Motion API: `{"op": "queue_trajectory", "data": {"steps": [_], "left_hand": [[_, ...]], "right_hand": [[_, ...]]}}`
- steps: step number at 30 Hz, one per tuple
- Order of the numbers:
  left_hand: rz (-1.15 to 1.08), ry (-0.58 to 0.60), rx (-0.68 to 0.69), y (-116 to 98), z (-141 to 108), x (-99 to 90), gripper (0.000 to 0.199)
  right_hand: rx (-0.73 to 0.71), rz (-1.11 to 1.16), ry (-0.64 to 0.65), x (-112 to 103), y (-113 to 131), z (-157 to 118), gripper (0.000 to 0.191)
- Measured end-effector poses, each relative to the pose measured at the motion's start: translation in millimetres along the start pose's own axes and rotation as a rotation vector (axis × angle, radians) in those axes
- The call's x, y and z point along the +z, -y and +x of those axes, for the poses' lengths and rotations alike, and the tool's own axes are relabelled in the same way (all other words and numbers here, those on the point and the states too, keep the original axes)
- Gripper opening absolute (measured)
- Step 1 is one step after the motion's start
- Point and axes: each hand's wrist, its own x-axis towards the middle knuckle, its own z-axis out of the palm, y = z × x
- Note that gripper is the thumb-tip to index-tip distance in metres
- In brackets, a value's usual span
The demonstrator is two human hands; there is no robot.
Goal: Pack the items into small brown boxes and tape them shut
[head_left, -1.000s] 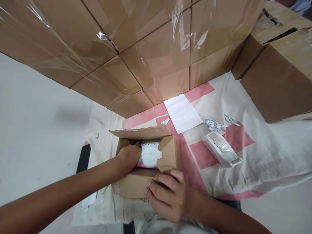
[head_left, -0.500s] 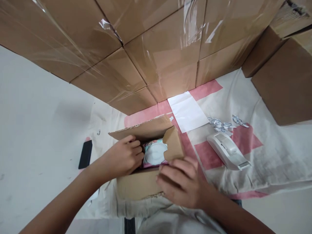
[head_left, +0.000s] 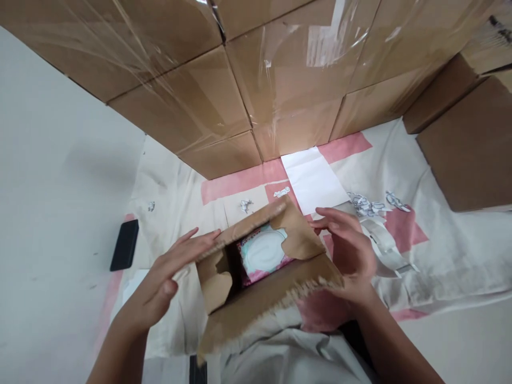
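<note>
A small cardboard box (head_left: 268, 304) with torn flaps stands open at the lower middle, close to my body. Inside it lies a colourful packet (head_left: 264, 253) with a white oval lid, and a dark gap shows to its left. My left hand (head_left: 168, 272) is at the box's left side, fingers stretched out, the fingertips by the upper left flap. On the right side my right hand (head_left: 348, 248) is spread beside the box, thumb apart from the fingers. Neither hand is wrapped round anything.
Stacked cardboard boxes (head_left: 296, 90) under clear film rise behind. A white sheet (head_left: 314, 181), paper cutouts (head_left: 364, 205) and a white tape dispenser (head_left: 386, 245) lie on the cloth (head_left: 452, 256). A black phone-like object (head_left: 125, 245) is at left, a brown box (head_left: 472, 144) at right.
Both hands have moved off the box opening to its sides and their fingers have spread. The box is turned and tilted, its flaps wider apart. The camera view has shifted slightly.
</note>
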Motion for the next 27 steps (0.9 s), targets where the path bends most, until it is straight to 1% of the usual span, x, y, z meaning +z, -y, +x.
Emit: {"op": "queue_trajectory", "data": {"steps": [2,3,4,5,7,9,10,12,14,15,16,17,18,19,20,21,22,23,24,25,26,27], "left_hand": [[0.100,0.146,0.015,-13.7,0.7,-5.0,0.080],[0.154,0.165,0.029,-22.4,2.1,-2.5,0.085],[0.209,0.136,0.034,-31.8,4.1,3.8,0.087],[0.279,0.080,0.029,-41.1,6.5,13.5,0.086],[0.461,-0.041,0.006,-56.6,12.6,37.9,0.079],[0.603,-0.101,0.024,-63.4,18.6,57.0,0.071],[0.640,-0.104,0.046,-63.0,20.8,61.0,0.067],[0.671,-0.080,0.116,-55.9,22.4,57.2,0.059],[0.699,-0.035,0.227,-46.8,21.4,48.4,0.052],[0.722,-0.055,0.280,-44.9,20.7,47.8,0.048],[0.713,-0.090,0.368,-46.4,20.5,52.2,0.043],[0.664,-0.127,0.463,-52.1,21.3,62.7,0.038],[0.563,-0.158,0.562,-61.7,24.1,79.3,0.033],[0.427,-0.146,0.607,-74.3,29.7,101.0,0.029],[0.338,-0.120,0.578,-88.5,38.8,125.9,0.030],[0.301,-0.139,0.570,-102.4,51.6,151.9,0.034],[0.272,-0.196,0.523,-114.4,67.6,176.7,0.038],[0.280,-0.171,0.474,-123.3,85.7,198.7,0.047],[0.290,-0.159,0.398,-128.5,104.4,216.8,0.057],[0.283,-0.147,0.319,-130.2,122.1,230.8,0.066],[0.278,-0.128,0.251,-129.0,137.6,241.0,0.073],[0.265,-0.123,0.212,-125.8,150.1,248.1,0.076]], "right_hand": [[0.142,0.023,-0.066,10.2,5.0,3.2,0.055],[0.213,0.021,-0.084,16.6,8.2,4.7,0.049],[0.272,0.017,-0.099,23.4,11.5,6.0,0.043],[0.307,0.010,-0.116,29.7,14.8,7.2,0.040],[0.318,-0.039,-0.141,39.0,20.1,8.9,0.037],[0.302,-0.077,-0.148,39.7,23.7,9.1,0.037],[0.299,-0.080,-0.141,35.6,25.2,8.4,0.038],[0.288,-0.095,-0.142,17.7,28.5,4.6,0.036],[0.279,-0.179,-0.184,-11.9,32.6,-2.3,0.027],[0.296,-0.255,-0.218,-29.5,34.7,-6.7,0.021],[0.334,-0.339,-0.248,-47.8,36.6,-11.6,0.017],[0.394,-0.418,-0.265,-65.8,37.8,-16.7,0.015],[0.475,-0.481,-0.266,-82.8,38.1,-21.8,0.016],[0.575,-0.519,-0.250,-98.1,37.6,-26.4,0.018],[0.682,-0.529,-0.222,-111.2,36.3,-30.5,0.023],[0.792,-0.512,-0.185,-121.8,34.5,-33.8,0.027],[0.896,-0.478,-0.150,-129.8,32.6,-36.3,0.031],[0.987,-0.438,-0.122,-135.5,31.1,-37.9,0.033],[1.059,-0.399,-0.101,-139.3,30.1,-38.7,0.035],[1.109,-0.368,-0.087,-141.4,29.6,-38.7,0.035],[1.139,-0.343,-0.076,-142.3,29.7,-38.1,0.035],[1.157,-0.324,-0.067,-142.4,30.1,-36.7,0.034]]}}
